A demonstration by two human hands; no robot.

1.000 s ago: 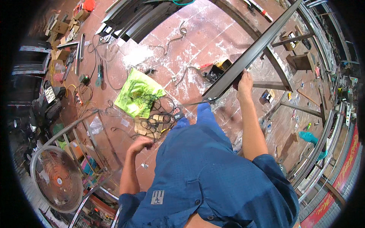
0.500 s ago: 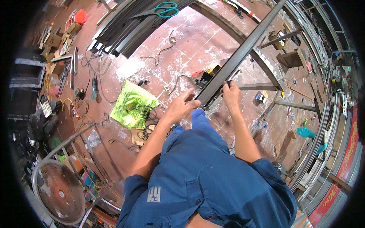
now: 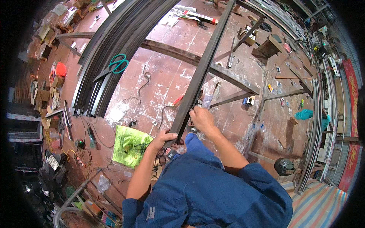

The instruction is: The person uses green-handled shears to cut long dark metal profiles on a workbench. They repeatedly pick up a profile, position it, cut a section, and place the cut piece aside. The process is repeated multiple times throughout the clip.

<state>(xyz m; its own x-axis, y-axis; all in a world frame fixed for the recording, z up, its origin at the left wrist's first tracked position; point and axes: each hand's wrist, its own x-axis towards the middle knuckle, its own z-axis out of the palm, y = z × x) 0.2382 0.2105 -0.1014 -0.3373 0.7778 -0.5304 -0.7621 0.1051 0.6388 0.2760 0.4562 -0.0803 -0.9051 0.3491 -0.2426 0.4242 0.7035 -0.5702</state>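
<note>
A long dark metal profile slants from near my body up toward the far side, resting across a metal frame. My left hand is closed around its near end, with the thumb on top. Against the profile's right side, a little farther up, my right hand has its fingers pinched together; what is between them, if anything, is hidden. Scissors with green handles lie on a stack of dark profiles to the far left.
Below the profile, the metal frame's crossbar spans a tiled floor smeared with white powder. A yellow-green bag with cables lies left of my legs. Boxes, cords and a round dark object are scattered around.
My view has swung to the right, so the scene sits farther left. Both hands stay at the near end of the profile, the left gripping its end more closely.
</note>
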